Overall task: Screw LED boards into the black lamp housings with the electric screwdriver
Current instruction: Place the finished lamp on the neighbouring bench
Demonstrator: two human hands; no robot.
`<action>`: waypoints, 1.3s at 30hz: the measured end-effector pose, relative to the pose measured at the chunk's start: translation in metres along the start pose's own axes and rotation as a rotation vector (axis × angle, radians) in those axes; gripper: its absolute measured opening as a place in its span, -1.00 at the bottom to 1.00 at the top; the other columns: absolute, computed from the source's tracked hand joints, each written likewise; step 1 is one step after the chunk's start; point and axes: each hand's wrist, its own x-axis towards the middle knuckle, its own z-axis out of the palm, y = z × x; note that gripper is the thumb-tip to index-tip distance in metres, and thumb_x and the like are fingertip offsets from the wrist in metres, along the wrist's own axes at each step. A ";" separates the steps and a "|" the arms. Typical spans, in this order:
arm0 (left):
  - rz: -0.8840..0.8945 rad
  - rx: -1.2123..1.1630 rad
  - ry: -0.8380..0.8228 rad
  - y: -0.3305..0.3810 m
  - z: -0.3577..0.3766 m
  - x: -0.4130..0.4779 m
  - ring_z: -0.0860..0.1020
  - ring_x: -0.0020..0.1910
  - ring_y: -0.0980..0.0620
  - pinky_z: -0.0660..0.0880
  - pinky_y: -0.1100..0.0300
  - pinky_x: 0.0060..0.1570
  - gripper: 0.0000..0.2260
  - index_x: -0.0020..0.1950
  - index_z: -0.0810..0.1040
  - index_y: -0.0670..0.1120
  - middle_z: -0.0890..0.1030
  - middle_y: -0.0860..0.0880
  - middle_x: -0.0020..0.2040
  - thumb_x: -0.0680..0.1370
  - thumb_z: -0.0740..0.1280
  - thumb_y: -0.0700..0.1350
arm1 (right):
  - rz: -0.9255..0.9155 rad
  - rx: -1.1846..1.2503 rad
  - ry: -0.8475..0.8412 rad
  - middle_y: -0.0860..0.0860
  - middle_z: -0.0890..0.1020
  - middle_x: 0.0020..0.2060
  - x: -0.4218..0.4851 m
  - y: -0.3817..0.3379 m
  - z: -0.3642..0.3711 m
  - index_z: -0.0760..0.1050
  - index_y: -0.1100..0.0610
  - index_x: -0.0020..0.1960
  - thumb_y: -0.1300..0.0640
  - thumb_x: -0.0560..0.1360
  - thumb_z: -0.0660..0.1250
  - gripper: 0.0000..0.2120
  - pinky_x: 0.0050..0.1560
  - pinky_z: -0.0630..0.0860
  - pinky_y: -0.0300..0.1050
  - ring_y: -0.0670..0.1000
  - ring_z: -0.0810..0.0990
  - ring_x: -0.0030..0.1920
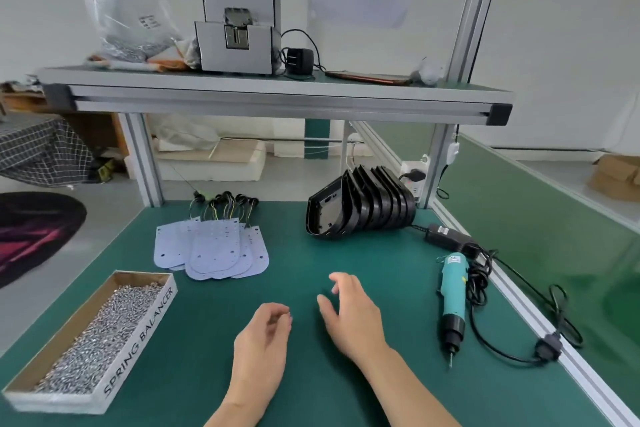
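Observation:
A fanned pile of white LED boards (211, 246) with black wires lies on the green mat at centre left. A nested row of black lamp housings (360, 204) stands on edge at the back right. The teal electric screwdriver (452, 298) lies on the mat at the right, bit toward me. A cardboard box of silver screws (93, 340) sits at the front left. My left hand (263, 347) hovers over the mat's middle with fingers curled, pinching what look like a few small screws. My right hand (353, 315) is beside it, fingers relaxed and spread, holding nothing.
The screwdriver's black cable and power brick (450, 239) trail along the right edge rail (540, 319). An overhead shelf (277, 94) carries a grey screw feeder machine (239, 28). Aluminium posts stand at the back corners.

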 end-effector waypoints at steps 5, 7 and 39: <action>0.050 0.106 0.020 0.015 0.009 0.019 0.59 -0.07 0.33 0.45 0.50 -0.06 -0.87 -0.02 0.65 0.10 0.68 0.23 -0.10 0.59 0.38 -0.15 | 0.092 0.283 0.133 -0.14 0.57 -0.13 0.006 0.012 0.000 0.52 -0.06 0.10 0.11 0.57 0.33 -0.87 -0.08 0.41 -0.31 -0.18 0.52 -0.14; 0.124 0.211 0.009 0.028 0.021 0.044 0.58 -0.02 0.31 0.47 0.43 0.04 -0.86 0.09 0.64 0.07 0.66 0.19 0.01 0.59 0.38 -0.14 | 0.130 0.361 0.177 -0.14 0.61 -0.15 0.009 0.014 -0.001 0.55 -0.04 -0.02 0.22 0.56 0.32 -0.84 -0.13 0.38 -0.44 -0.22 0.54 -0.13; 1.008 1.187 -0.147 0.032 0.022 0.067 0.42 -0.32 -0.03 0.37 0.18 -0.01 -0.76 -0.29 0.45 -0.01 0.41 0.06 -0.37 0.38 0.51 -0.17 | 0.218 0.663 0.236 0.01 0.60 -0.27 0.010 0.010 -0.012 0.49 0.05 -0.10 -0.08 0.67 0.15 -0.71 -0.18 0.44 -0.05 0.01 0.50 -0.28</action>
